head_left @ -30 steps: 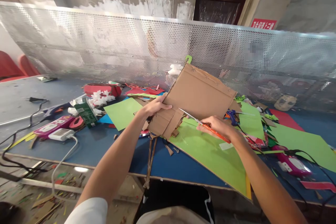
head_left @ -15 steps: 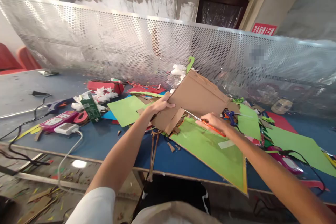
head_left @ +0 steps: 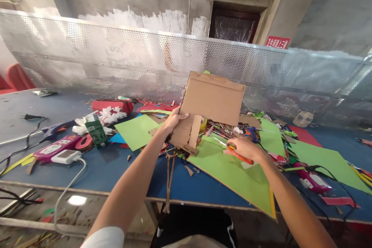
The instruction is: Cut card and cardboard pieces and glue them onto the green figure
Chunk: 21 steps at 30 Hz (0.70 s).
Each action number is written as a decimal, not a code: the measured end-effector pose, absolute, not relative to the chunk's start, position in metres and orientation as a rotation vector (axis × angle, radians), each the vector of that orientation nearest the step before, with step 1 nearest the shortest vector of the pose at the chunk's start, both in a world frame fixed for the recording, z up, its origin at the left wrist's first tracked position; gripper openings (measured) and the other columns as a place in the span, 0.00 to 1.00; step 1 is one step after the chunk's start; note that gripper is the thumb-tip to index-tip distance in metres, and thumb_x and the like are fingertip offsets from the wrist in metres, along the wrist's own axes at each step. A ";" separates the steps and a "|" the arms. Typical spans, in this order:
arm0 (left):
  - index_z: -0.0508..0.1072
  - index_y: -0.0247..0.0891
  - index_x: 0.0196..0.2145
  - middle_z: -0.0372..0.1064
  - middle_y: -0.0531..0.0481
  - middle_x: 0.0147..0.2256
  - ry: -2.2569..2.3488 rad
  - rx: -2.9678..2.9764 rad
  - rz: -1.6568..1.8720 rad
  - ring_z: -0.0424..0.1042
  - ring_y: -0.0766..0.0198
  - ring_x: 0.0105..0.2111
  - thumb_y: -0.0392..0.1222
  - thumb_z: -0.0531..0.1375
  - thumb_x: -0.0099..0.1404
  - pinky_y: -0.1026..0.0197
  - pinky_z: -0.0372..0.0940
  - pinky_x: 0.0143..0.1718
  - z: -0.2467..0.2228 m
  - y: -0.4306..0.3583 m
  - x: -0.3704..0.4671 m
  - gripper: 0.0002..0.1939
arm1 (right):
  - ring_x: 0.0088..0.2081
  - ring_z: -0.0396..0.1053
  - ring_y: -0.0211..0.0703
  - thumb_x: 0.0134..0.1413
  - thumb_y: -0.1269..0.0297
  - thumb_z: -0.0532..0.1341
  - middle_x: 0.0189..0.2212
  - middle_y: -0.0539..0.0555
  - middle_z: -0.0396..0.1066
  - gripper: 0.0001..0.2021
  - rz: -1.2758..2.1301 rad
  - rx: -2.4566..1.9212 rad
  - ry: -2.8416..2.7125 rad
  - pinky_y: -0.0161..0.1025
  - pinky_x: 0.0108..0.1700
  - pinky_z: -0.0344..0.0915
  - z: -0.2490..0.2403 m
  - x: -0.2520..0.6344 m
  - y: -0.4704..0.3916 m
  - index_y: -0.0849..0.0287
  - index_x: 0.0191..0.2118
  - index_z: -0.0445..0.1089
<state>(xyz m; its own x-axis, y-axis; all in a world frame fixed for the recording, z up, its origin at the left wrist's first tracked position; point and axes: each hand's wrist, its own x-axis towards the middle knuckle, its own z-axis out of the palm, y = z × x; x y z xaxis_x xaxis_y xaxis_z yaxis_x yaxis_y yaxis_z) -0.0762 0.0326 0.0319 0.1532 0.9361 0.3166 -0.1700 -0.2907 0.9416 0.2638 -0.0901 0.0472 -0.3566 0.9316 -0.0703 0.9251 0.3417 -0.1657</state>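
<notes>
A brown cardboard piece (head_left: 213, 99) stands upright above the table, with a narrower part and a strip hanging at its lower left. My left hand (head_left: 175, 119) grips its left edge, thumb on the near face. In my right hand (head_left: 244, 149) is a pair of scissors (head_left: 240, 155) with orange handles, blades pointing left. The blades are apart from the cardboard, just below its lower edge. Under the scissors lies a large green board (head_left: 232, 174) with a yellow edge.
The blue table (head_left: 122, 174) carries green sheets (head_left: 138, 131), a green box (head_left: 95, 131), a white charger (head_left: 66, 156) with cable, a blue glue gun (head_left: 58, 130) and scattered scraps. A perforated metal screen (head_left: 130, 62) runs along the back.
The scissors have moved away from the cardboard, slightly down and right. My left hand has turned the cardboard more upright. The camera view has tilted up.
</notes>
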 end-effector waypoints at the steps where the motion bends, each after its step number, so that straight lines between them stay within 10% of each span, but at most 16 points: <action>1: 0.76 0.38 0.52 0.79 0.41 0.52 0.764 1.376 1.380 0.77 0.44 0.52 0.44 0.73 0.49 0.46 0.70 0.56 0.031 0.031 -0.072 0.31 | 0.32 0.73 0.49 0.58 0.44 0.64 0.30 0.56 0.79 0.21 0.298 -1.776 -2.549 0.39 0.34 0.58 0.048 0.264 -0.091 0.55 0.46 0.80; 8: 0.72 0.39 0.54 0.79 0.41 0.52 0.621 1.226 1.354 0.78 0.43 0.51 0.45 0.74 0.49 0.43 0.72 0.54 0.023 0.010 -0.031 0.35 | 0.46 0.77 0.54 0.59 0.41 0.65 0.47 0.62 0.80 0.29 0.806 -1.388 -2.159 0.44 0.46 0.71 0.056 0.247 -0.070 0.57 0.58 0.75; 13: 0.71 0.38 0.57 0.79 0.39 0.52 0.517 1.246 1.230 0.77 0.42 0.53 0.46 0.76 0.49 0.41 0.71 0.57 0.010 0.000 -0.007 0.38 | 0.34 0.71 0.46 0.60 0.39 0.62 0.29 0.53 0.74 0.24 0.781 -1.078 -1.684 0.40 0.37 0.66 0.031 0.203 -0.042 0.59 0.33 0.74; 21: 0.76 0.34 0.52 0.79 0.36 0.52 0.532 1.276 1.393 0.79 0.42 0.51 0.53 0.76 0.54 0.41 0.72 0.56 0.005 -0.010 0.011 0.33 | 0.33 0.65 0.43 0.55 0.46 0.66 0.28 0.49 0.69 0.18 0.801 -0.954 -1.386 0.38 0.38 0.63 0.015 0.186 -0.048 0.56 0.30 0.68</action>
<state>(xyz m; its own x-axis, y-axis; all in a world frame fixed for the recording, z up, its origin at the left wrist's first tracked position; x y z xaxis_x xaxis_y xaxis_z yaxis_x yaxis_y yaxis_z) 0.0112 -0.0099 0.0045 0.2024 0.8997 0.3869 -0.4124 -0.2800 0.8669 0.1859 -0.0482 0.0151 0.0490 0.9022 0.4285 0.0787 0.4242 -0.9021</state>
